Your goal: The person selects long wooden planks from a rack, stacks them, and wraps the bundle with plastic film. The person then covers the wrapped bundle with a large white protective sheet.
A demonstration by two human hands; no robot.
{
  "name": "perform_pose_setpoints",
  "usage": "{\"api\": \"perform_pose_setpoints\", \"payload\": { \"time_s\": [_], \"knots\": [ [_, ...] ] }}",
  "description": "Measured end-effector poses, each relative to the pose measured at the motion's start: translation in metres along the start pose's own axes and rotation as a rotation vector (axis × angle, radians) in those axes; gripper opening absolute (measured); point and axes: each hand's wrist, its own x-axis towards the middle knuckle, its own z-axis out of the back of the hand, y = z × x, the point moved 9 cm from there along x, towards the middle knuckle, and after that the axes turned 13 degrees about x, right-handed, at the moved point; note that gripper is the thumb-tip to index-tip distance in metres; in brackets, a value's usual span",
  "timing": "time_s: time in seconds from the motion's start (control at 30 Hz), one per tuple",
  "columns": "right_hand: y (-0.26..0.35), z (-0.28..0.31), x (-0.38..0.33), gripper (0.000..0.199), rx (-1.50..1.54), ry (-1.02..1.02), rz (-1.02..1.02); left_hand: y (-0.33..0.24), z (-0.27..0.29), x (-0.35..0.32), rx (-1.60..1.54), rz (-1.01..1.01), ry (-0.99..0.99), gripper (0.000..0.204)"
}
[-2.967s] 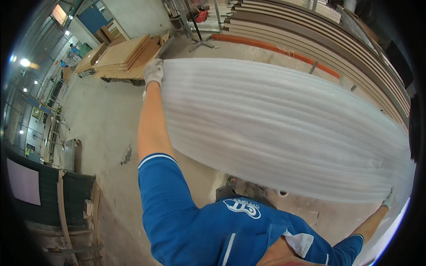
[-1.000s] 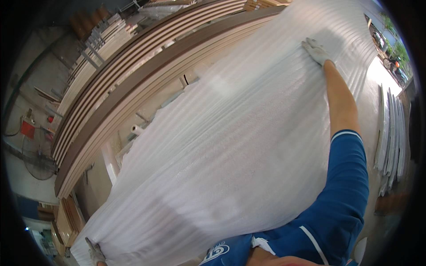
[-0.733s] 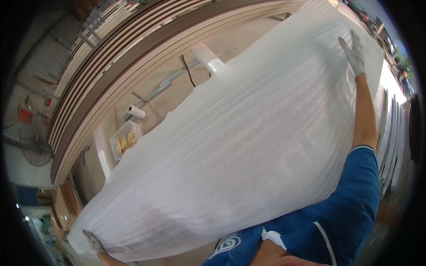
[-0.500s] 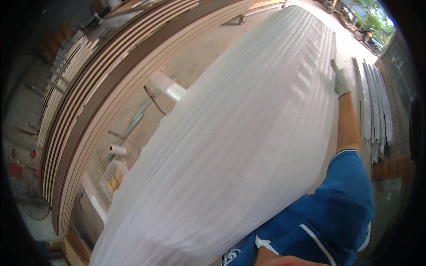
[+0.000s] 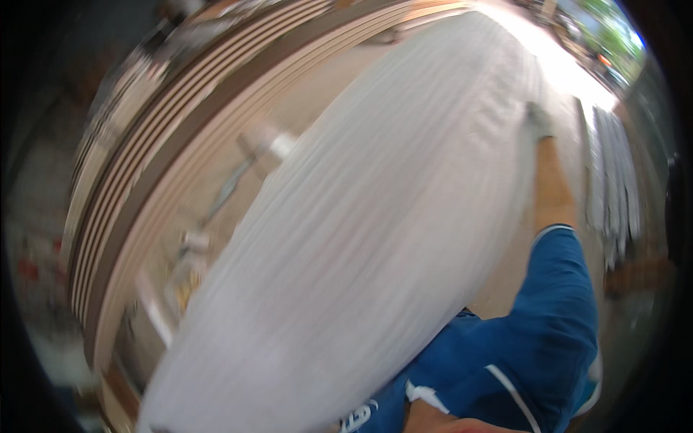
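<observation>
A long sheet of thin white packing foam (image 5: 375, 216) stretches from the bottom left to the far upper right, faintly ridged along its length. What lies under it is hidden. My right hand (image 5: 538, 121), in a pale work glove, is at the sheet's far right edge, the arm reaching forward from a blue sleeve. Motion blur smears its fingers, so I cannot tell whether they grip the edge or only press on it. My left hand does not show.
Long stacked brown and cream panels (image 5: 180, 137) curve along the left. On the floor between them and the sheet lie a white roll (image 5: 193, 242) and a bin with yellowish items (image 5: 189, 285). Several plastic-wrapped lengths (image 5: 612, 173) stand at the right, near the bright doorway.
My right hand has shifted slightly left and closer along the sheet's edge. The sheet's right edge has drawn inward a little, and the whole view is more blurred.
</observation>
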Motion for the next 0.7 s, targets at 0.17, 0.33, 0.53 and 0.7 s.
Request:
{"api": "perform_pose_setpoints", "payload": {
  "time_s": [0.17,0.33,0.53,0.7],
  "knots": [
    [-0.028,0.031,0.031,0.074,0.233,0.042,-0.03,-0.013,0.007,0.004,-0.025,-0.075,0.004,0.063],
    [0.013,0.023,0.03,0.099,0.191,0.011,-0.339,0.015,0.005,0.009,0.158,0.204,0.083,0.069],
    [0.361,-0.025,-0.127,0.071,0.318,0.424,0.986,0.062,-0.037,0.043,0.077,0.095,0.047,0.066],
    [0.482,-0.003,-0.304,0.055,0.183,0.386,1.387,0.072,-0.021,0.037,0.341,0.273,-0.063,0.067]
  ]
}}
